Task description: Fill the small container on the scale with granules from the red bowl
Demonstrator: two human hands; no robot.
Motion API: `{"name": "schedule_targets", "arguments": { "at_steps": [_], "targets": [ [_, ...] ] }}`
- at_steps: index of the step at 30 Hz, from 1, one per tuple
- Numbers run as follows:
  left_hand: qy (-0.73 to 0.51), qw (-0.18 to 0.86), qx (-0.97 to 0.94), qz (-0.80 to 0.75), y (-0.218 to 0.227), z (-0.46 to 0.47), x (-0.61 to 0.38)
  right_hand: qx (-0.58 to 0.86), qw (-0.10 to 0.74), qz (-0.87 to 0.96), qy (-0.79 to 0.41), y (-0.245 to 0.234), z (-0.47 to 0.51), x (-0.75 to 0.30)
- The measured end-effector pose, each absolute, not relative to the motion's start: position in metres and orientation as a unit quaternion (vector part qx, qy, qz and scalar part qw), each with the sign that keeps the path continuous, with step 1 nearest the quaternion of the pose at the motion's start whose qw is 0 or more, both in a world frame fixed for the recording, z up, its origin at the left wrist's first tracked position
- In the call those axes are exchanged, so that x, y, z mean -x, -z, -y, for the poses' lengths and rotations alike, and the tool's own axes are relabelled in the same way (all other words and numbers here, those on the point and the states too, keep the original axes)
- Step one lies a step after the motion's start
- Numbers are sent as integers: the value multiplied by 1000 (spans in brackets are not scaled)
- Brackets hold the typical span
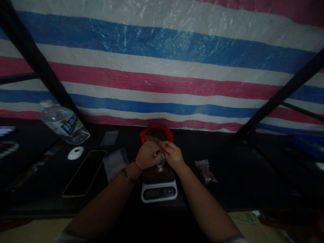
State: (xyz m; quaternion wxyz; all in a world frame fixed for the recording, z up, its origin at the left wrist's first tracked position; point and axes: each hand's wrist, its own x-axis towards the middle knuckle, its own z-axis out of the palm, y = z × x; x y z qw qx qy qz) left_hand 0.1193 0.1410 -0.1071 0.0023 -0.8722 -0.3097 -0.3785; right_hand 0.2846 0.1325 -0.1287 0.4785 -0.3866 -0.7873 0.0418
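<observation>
Meeting over the middle of the dark desk (227,189), the left hand (147,156) and the right hand (173,155) pinch a small clear bag (153,139) between them — the fingers (165,145) of each are pressed together on its edge, holding it up just in front of a red bowl (157,133) filled with something dark brown. Directly beneath the hands stands a kitchen scale (159,189), white-fronted, with a small metal cup (161,162) on its platform; what the cup holds cannot be told in the dim light. The left wrist wears a red string and a dark band.

To the left of the scale lies a loose heap of empty clear bags (115,162), then a phone (84,172) face up, a white round object (75,153) and a water bottle (64,123) on its side. To the right, well apart from the hands, lies a filled bag (206,170) — sealed or not is unclear. A striped tarp (162,67) hangs behind the desk.
</observation>
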Motion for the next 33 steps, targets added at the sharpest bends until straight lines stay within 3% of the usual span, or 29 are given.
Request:
{"name": "schedule_targets", "arguments": {
  "at_steps": [5,17,23,30,33],
  "targets": [
    [425,28,860,281,99,-143,-107,439,511,737,-58,124,-130,-283],
    [298,20,900,317,102,-157,-98,395,437,798,-131,122,-128,-280],
    [348,7,862,368,103,-163,-95,374,459,782,-192,114,-128,-293],
    [402,16,737,544,110,-179,-85,369,246,856,-264,100,-122,-307],
    [374,20,727,575,115,-185,-82,351,196,879,-257,100,-121,-303]
  ]
}}
